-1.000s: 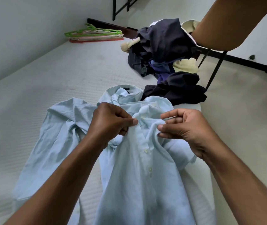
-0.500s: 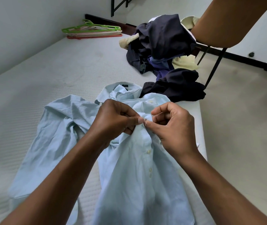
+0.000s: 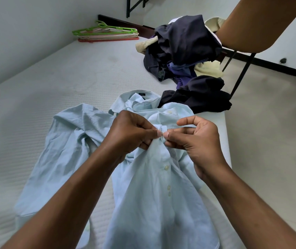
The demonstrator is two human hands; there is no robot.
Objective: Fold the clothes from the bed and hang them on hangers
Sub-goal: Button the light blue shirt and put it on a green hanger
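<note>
The left hand (image 3: pixel 131 133) is curled, and a small fold of the pale blue buttoned cotton shirt (image 3: pixel 152 194) is pinched between its thumb and forefinger, at the front strip just below the collar. The right hand (image 3: pixel 197 139) is placed against it, so that the two thumb tips are almost touching. The same fold is pinched by the right thumb and a bent finger, while the forefinger is lifted and hooked above the cloth. Both hands are thus closed together on the shirt, above its visible buttons.

The shirt is spread front side up on the white textured mattress (image 3: pixel 53 78), with its collar on the far side and one sleeve crumpled at its left. Beyond the shirt on the left, a flat stack of green, white and red plastic hangers (image 3: pixel 105 32) is laid beside the pale grey wall (image 3: pixel 26 24). Beyond the shirt on the right, a heap of dark navy, purple and cream clothes (image 3: pixel 186 51) is piled, its nearest dark piece just beside the shirt's shoulder. To the right of the shirt, the beige floor (image 3: pixel 269 123) is seen.
</note>
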